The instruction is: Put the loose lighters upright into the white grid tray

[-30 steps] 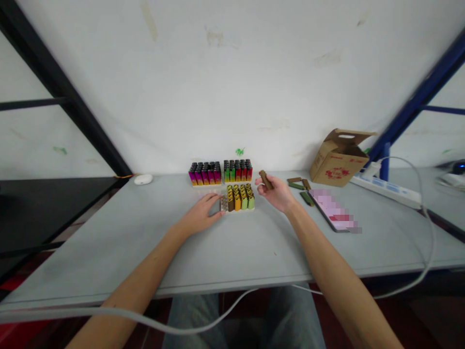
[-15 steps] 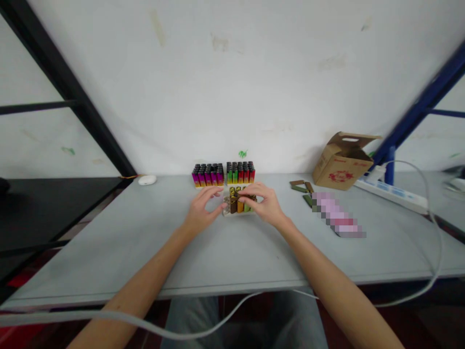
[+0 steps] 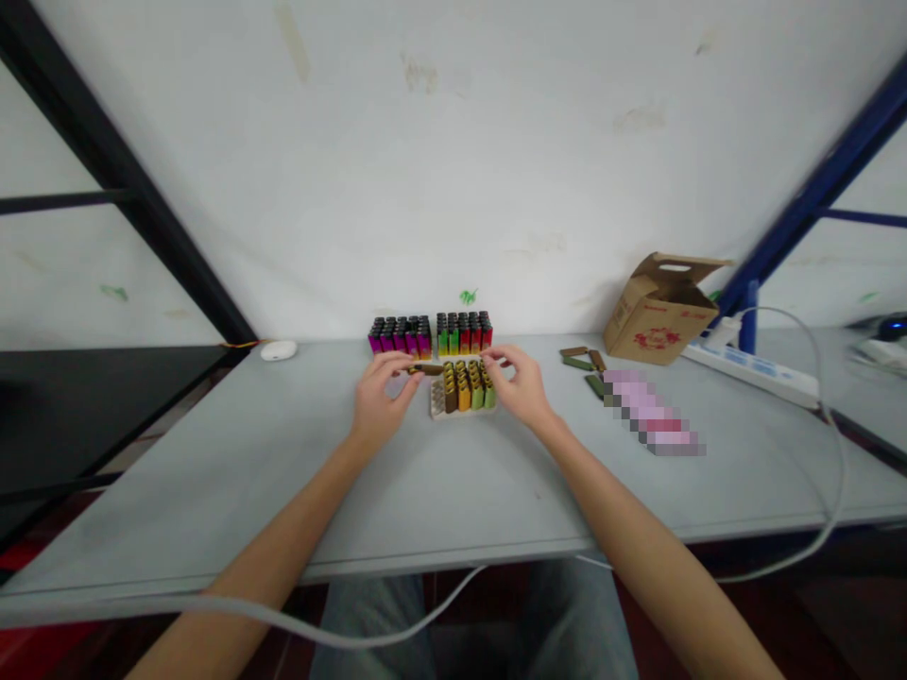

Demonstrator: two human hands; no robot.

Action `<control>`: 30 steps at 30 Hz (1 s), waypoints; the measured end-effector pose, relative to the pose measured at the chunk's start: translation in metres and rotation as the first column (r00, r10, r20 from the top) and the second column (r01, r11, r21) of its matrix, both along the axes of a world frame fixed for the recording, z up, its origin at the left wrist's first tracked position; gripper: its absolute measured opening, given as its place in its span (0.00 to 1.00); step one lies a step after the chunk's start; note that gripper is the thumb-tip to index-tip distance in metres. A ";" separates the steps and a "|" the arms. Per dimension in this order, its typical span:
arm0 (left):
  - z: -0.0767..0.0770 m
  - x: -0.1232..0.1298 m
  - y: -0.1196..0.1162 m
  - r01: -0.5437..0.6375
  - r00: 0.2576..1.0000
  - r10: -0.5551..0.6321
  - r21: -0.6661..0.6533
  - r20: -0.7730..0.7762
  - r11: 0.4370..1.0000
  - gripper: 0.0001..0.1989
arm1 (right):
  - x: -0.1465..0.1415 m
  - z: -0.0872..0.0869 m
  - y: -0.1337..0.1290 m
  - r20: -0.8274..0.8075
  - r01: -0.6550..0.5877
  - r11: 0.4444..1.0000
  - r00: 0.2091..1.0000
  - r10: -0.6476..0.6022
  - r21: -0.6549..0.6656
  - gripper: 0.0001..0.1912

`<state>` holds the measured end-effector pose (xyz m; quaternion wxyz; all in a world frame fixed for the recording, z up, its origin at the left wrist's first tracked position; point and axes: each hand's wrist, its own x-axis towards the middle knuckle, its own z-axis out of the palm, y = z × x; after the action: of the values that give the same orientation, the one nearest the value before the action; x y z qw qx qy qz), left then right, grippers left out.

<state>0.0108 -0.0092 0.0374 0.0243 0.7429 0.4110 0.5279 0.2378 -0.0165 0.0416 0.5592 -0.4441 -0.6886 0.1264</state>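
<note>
My left hand (image 3: pixel 379 397) pinches a brown lighter (image 3: pixel 428 369) lying sideways, just above the left end of a pale tray (image 3: pixel 464 415). Upright brown, orange and green lighters (image 3: pixel 470 385) fill most of that tray, and its left column shows bare slots. At the tray's right back corner is my right hand (image 3: pixel 519 382), thumb and forefinger close together; whether anything sits between them is too small to tell. Behind stand a block of purple lighters (image 3: pixel 401 337) and a block of green and red lighters (image 3: pixel 464 334).
Several loose lighters (image 3: pixel 582 363) lie to the right, beside a blurred pink object (image 3: pixel 652 413). Farther right are an open cardboard box (image 3: pixel 658 312) and a power strip (image 3: pixel 755 374). A white case (image 3: pixel 279 350) sits at the back left. A white cable crosses the front.
My left hand has moved slightly left and now holds the brown lighter sideways. My right hand has drawn back from over the tray, uncovering its lighters. The view has shifted slightly.
</note>
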 end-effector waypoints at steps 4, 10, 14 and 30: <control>-0.011 -0.001 0.013 -0.091 0.992 0.102 -0.131 0.077 0.987 0.12 | 0.018 -0.015 0.016 0.093 0.114 0.982 0.991 -0.100 -0.153 0.11; -0.021 0.005 0.021 -0.067 0.994 0.084 -0.231 0.067 0.971 0.15 | 0.019 -0.024 0.021 0.251 0.137 0.976 0.964 -0.091 -0.170 0.11; -0.024 0.005 0.023 -0.069 0.996 0.083 -0.271 0.040 0.960 0.15 | 0.018 -0.022 0.018 0.246 0.132 0.979 0.965 -0.091 -0.156 0.11; -0.026 0.014 0.046 -0.074 0.976 0.021 -0.238 -0.218 0.969 0.11 | 0.039 -0.027 0.030 0.254 0.300 0.941 0.933 -0.256 -0.154 0.13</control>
<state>0.0245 0.0368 0.0117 0.0586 0.7766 0.4907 0.3907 0.2767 0.0135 0.0144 0.4431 -0.6004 -0.6632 0.0585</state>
